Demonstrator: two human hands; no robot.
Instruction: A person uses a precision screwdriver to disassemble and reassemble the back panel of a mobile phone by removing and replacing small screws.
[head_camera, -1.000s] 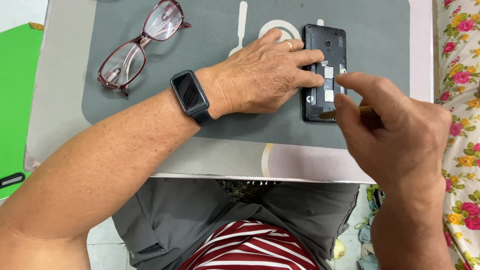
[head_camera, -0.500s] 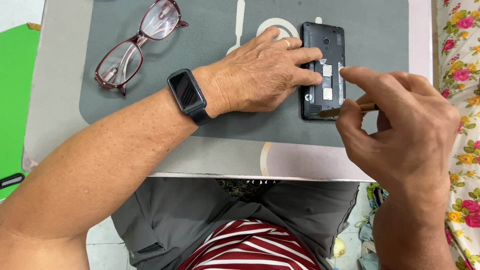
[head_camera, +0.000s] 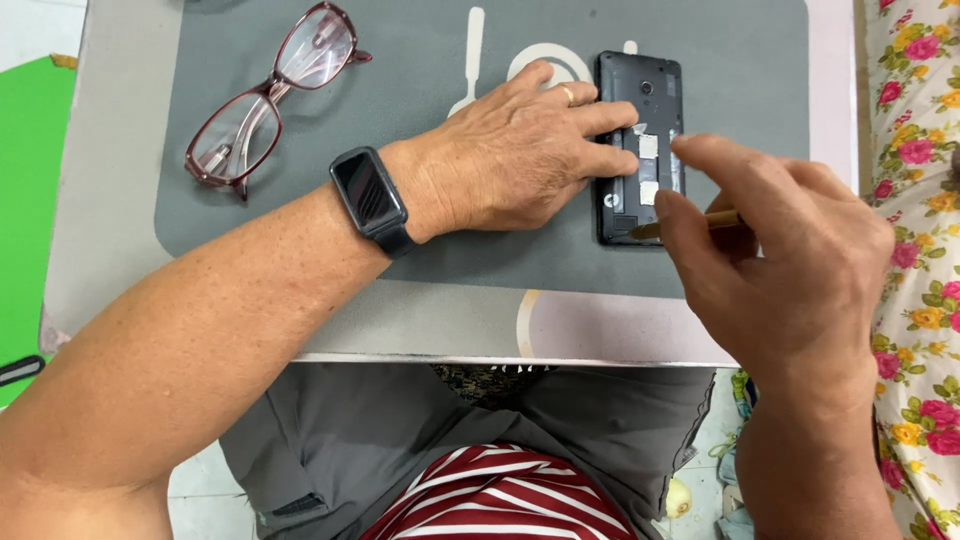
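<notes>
Grey work mat (head_camera: 300, 215) filling the upper frame, bearing red-rimmed glasses (head_camera: 265, 100) at upper left and an opened black phone (head_camera: 640, 150) at upper right, which the left hand (head_camera: 510, 155) pins with flat, spread fingers while the right hand (head_camera: 790, 270) pinches a thin brown tool (head_camera: 690, 224) against its lower edge

One opened phone (head_camera: 640, 150) is seen under the fingers (head_camera: 610, 140); one thin tool (head_camera: 690, 224) is pinched; one pair of glasses (head_camera: 270, 95) and one grey mat (head_camera: 420, 60) are counted beside them.
</notes>
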